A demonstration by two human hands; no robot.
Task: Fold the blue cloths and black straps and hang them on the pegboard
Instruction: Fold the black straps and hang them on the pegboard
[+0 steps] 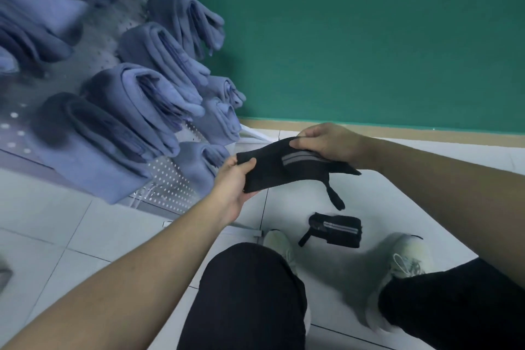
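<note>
black strap point(287, 169) soft, light, floppy; pinched at both ends by left hand point(233, 182) and right hand point(326, 145) fingers, best held there.

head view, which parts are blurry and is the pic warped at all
Head view: the hanging blue cloths at left and the shoes are smeared; the held black strap and both hands are fairly sharp; wide-angle distortion tilts the pegboard and bows the floor lines.
</note>
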